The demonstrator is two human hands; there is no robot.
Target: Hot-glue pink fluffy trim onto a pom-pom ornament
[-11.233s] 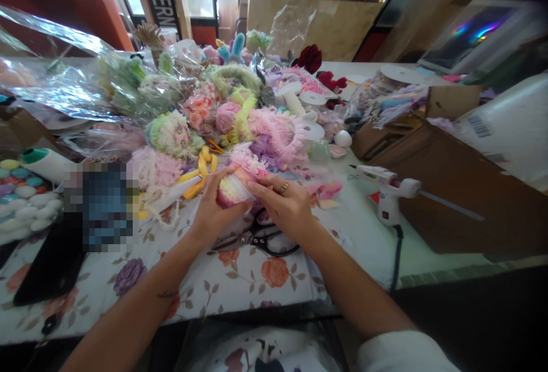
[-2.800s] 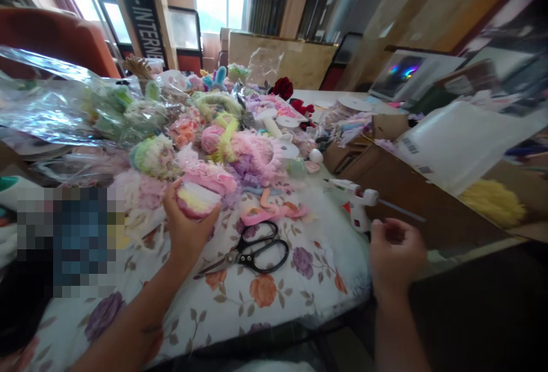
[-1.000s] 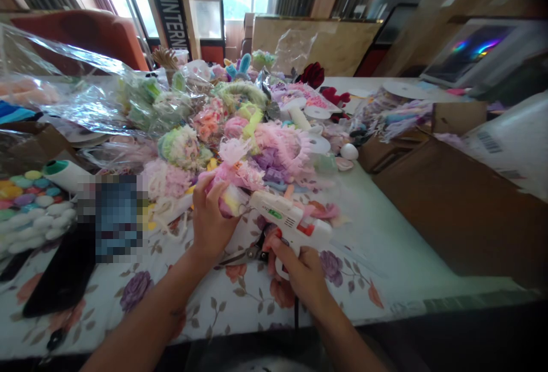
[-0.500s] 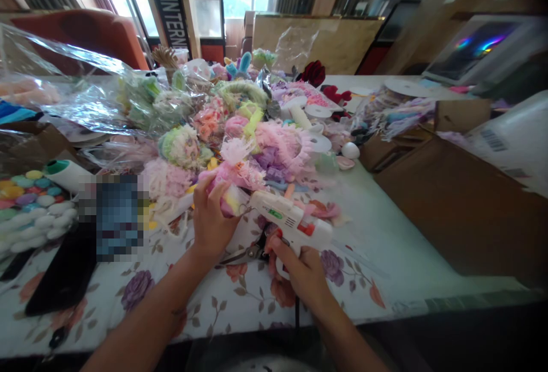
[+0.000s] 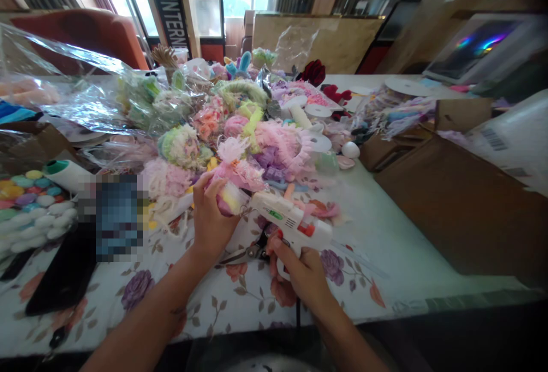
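My left hand [image 5: 213, 212] is closed around a pink and yellow craft piece [image 5: 231, 196] with a pale, fluffy pink top; its exact kind does not show. In my right hand [image 5: 302, 269] is a white glue gun [image 5: 282, 215], gripped by its handle, a finger at the trigger. The gun's nozzle points left and sits close to the craft piece; whether they touch I cannot tell. Beneath the gun, a pair of scissors or pliers [image 5: 246, 255] lies on the floral tablecloth [image 5: 205, 306], its handles partly hidden by my right hand.
A heap of pastel yarn and trimmings [image 5: 240, 115] spreads behind my hands. On the right stands a cardboard box [image 5: 454, 195]. To the left lie colourful balls [image 5: 38, 212], a black phone-like slab [image 5: 64, 272] and a white thread cone [image 5: 71, 177]. Clear plastic wrap [image 5: 81, 84] covers the back left.
The craft piece in my left hand has turned slightly, showing more of its pale yellow end towards the nozzle. The glue gun has barely moved.
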